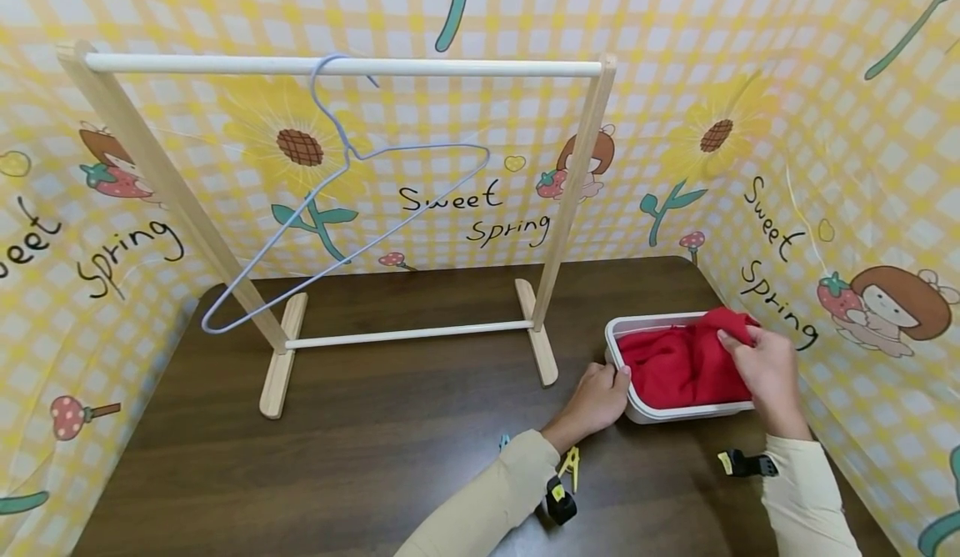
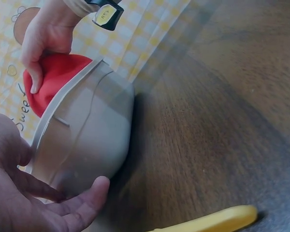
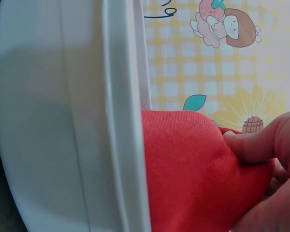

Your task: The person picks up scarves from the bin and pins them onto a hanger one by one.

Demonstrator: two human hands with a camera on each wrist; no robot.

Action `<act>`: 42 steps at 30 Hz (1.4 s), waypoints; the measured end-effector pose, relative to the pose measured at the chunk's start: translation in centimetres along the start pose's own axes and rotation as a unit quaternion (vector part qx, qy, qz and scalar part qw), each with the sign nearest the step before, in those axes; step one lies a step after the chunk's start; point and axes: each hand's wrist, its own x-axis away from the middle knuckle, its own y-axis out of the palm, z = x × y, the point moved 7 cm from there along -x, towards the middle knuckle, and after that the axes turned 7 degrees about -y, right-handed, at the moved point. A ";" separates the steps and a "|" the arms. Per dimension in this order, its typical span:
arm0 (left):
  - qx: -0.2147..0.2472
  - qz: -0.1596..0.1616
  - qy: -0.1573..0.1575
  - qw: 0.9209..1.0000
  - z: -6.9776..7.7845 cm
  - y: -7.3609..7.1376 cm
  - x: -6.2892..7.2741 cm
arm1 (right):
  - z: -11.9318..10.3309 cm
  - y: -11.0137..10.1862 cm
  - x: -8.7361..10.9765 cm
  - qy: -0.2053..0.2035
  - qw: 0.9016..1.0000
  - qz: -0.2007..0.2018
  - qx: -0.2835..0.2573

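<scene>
A red cloth (image 1: 675, 365) lies bunched in a white plastic tub (image 1: 652, 414) on the right part of the table. My right hand (image 1: 768, 369) pinches the cloth between thumb and fingers and lifts a fold above the tub's right end. In the right wrist view the thumb presses into the red fabric (image 3: 183, 164) just beyond the rim. My left hand (image 1: 597, 396) grips the tub's left end, thumb at the rim and fingers spread along the outer wall, as the left wrist view shows. Most of the cloth remains down inside the tub.
A wooden rack (image 1: 573, 198) with a white top bar stands at the back. From the bar hangs a blue wire hanger (image 1: 408, 228). Beside my left wrist lie a yellow clothespin (image 1: 572, 467) and a small blue piece (image 1: 504, 441). Patterned fabric walls (image 1: 847, 207) surround the table.
</scene>
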 end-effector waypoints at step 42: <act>-0.002 -0.001 -0.006 1.000 0.2 -0.2 -0.1 | -3.6 -3.0 0.7 0.026 0.983 0.076 -0.166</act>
